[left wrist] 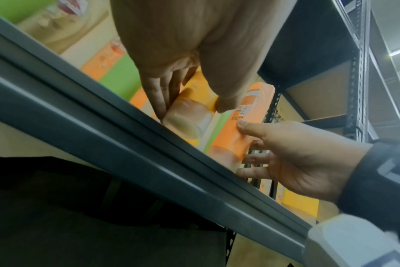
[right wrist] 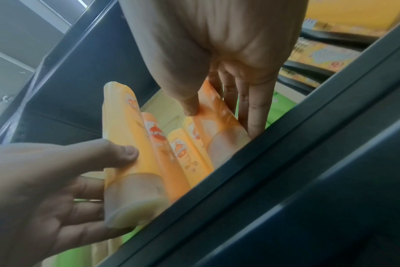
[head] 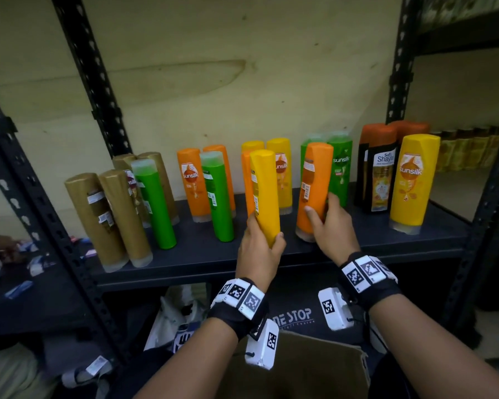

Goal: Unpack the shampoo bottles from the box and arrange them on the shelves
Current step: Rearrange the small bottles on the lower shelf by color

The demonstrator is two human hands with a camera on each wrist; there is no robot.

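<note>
My left hand grips a yellow shampoo bottle near its lower end, cap down and slightly tilted, at the front of the dark shelf. My right hand grips an orange bottle with thumb on the front and fingers behind; it stands cap down on the shelf. In the left wrist view the left hand holds the yellow bottle beside the orange bottle. The right wrist view shows the right hand on the orange bottle and the yellow bottle.
Several bottles stand on the shelf: brown ones at the left, green, orange, yellow, black and a big yellow one at the right. An open cardboard box sits below. Black uprights frame the shelf.
</note>
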